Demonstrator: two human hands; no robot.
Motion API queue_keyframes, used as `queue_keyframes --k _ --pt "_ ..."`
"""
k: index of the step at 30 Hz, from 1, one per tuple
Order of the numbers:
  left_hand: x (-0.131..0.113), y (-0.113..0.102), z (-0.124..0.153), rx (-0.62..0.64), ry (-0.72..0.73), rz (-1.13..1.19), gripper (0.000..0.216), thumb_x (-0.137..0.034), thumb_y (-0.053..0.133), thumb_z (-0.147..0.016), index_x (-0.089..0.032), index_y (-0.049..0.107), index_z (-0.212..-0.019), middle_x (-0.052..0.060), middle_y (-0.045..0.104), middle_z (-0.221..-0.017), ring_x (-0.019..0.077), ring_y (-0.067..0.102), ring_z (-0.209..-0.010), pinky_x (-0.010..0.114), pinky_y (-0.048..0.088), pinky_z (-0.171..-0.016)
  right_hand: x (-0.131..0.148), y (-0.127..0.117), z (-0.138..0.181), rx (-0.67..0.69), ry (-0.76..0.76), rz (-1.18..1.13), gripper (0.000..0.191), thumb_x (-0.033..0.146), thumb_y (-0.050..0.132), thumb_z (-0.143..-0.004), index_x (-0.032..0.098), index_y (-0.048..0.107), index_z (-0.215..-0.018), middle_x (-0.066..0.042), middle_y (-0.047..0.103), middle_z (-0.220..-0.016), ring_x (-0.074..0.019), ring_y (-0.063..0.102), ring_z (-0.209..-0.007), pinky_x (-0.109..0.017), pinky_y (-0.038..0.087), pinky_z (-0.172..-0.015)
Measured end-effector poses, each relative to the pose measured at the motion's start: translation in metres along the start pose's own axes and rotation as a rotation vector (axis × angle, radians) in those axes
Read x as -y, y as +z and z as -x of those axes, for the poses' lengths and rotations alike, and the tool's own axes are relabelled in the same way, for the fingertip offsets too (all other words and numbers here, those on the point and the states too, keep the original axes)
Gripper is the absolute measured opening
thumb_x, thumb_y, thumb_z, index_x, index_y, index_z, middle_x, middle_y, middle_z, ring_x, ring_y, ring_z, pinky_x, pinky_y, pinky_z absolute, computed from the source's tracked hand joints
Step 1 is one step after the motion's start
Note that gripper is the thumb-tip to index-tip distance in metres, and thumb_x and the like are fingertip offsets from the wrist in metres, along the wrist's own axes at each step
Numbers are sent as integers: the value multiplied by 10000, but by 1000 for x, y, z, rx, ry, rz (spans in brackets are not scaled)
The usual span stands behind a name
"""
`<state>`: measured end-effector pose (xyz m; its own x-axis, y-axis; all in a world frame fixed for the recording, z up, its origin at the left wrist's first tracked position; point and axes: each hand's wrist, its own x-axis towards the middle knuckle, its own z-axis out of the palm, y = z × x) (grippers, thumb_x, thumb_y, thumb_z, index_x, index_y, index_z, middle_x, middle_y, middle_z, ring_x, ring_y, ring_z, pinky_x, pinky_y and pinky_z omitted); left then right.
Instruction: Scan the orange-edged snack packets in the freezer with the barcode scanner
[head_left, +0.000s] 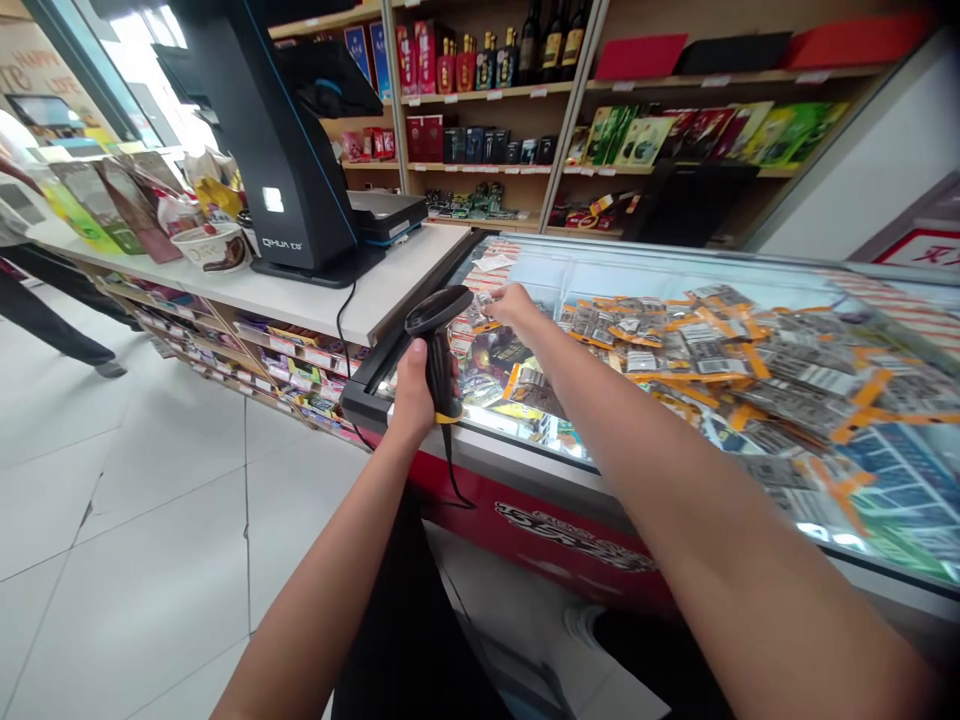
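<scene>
My left hand (415, 392) is wrapped round the handle of a black barcode scanner (437, 322), held upright at the near left corner of a glass-topped freezer chest (480, 445). Its cable hangs down the red front. My right hand (512, 302) reaches across the glass lid to a spread of barcode price tags (690, 345) with orange strips, fingers curled down on the tags at the left end. Whether it grips a tag is hidden.
A white counter (300, 290) to the left carries a black checkout terminal (289, 150), a small printer (386, 215) and snack goods. Shelves of bottles and boxes stand behind. Another person's legs (60, 320) are at far left on the tiled floor.
</scene>
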<state>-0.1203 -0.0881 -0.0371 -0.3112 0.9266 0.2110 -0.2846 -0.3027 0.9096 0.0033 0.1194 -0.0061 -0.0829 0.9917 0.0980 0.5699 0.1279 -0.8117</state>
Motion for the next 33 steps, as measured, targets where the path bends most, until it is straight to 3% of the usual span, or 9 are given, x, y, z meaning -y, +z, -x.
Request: queue_keyframes --k 3,7,14,22,27,31,33 --pt "-1 -1 1 39 2 2 649 -838 564 -865 -193 630 -879 31 678 -724 128 586 -487 247 426 -422 -9 -23 22 -2 61 -154 313 126 776 -780 191 618 -1042 -52 683 -970 -210 658 -892 -368 533 -868" --pt "-6 0 4 158 -36 -36 642 -821 554 -882 -184 633 -853 44 680 -721 121 555 -465 246 402 -404 -20 -49 51 61 78 -567 297 71 737 -694 202 590 -917 -19 652 -878 -182 641 -870 -312 523 -824" --pt "-10 -2 6 300 -93 -113 643 -807 564 -886 -171 656 -887 24 637 -652 128 540 -443 245 402 -390 -18 -61 71 61 79 -984 453 133 737 -612 272 466 -946 80 588 -783 -123 582 -741 -218 470 -669" --pt "-13 -2 3 427 -159 -139 626 -767 518 -940 -161 667 -982 11 612 -607 119 507 -425 231 373 -395 -13 -57 71 70 52 -1011 516 142 759 -580 281 472 -985 74 573 -783 -137 560 -718 -236 424 -618" --pt "-13 -3 3 431 -164 -137 626 -771 542 -927 -158 662 -967 16 626 -622 120 520 -429 230 386 -396 -15 -55 70 88 43 -1018 535 129 764 -564 278 465 -981 75 567 -769 -135 551 -704 -233 408 -613" --pt "-11 -3 4 403 -171 -112 626 -784 568 -903 -164 653 -911 15 625 -620 122 527 -429 237 392 -388 -12 -58 68 33 47 -883 462 166 741 -616 271 495 -993 63 569 -788 -145 573 -737 -249 432 -648" --pt "-11 -2 4 305 -132 -78 618 -792 588 -883 -176 640 -883 10 625 -634 116 524 -431 236 382 -381 -14 -69 66 -39 0 -653 339 181 727 -672 252 532 -941 35 581 -804 -164 590 -771 -282 459 -702"
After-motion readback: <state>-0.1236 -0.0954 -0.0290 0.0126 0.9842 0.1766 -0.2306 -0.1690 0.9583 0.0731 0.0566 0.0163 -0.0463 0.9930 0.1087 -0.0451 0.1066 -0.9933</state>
